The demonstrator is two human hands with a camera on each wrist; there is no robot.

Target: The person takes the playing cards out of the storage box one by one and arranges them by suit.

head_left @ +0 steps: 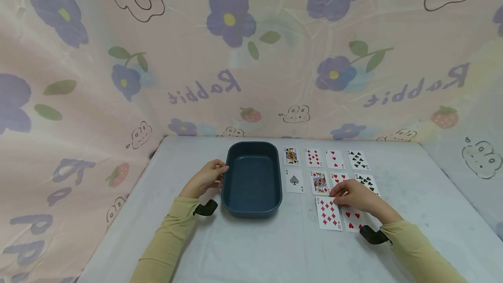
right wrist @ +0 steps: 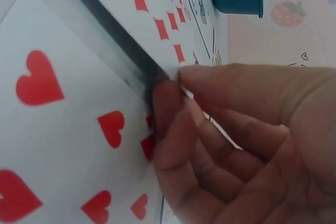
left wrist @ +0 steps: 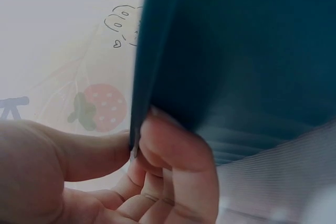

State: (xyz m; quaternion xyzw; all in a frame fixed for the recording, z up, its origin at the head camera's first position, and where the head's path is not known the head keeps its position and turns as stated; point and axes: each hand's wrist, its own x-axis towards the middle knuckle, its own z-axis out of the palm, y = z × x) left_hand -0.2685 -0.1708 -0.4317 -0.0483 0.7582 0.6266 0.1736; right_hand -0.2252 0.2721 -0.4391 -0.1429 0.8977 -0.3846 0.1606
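Note:
My left hand [head_left: 206, 179] holds the left wall of a dark teal plastic basin [head_left: 253, 144]. In the left wrist view, thumb and curled fingers [left wrist: 176, 148] pinch the basin's edge between them. Over on the right, my right hand [head_left: 356, 196] pinches a diamonds playing card [head_left: 328, 215] at its upper right corner. The right wrist view shows this card [right wrist: 139, 1] tilted, one edge lifted, with a dark shadow beneath. Just right of it lies a hearts card [head_left: 353, 220], partly covered by the hand and wrist camera.
Several face-up cards lie in rows right of the basin, among them an ace of spades [head_left: 294, 181], a diamonds face card [head_left: 320, 183] and a clubs card [head_left: 366, 181]. A white cloth covers the table [head_left: 251, 252]. Printed curtains [head_left: 275, 77] stand behind and at both sides.

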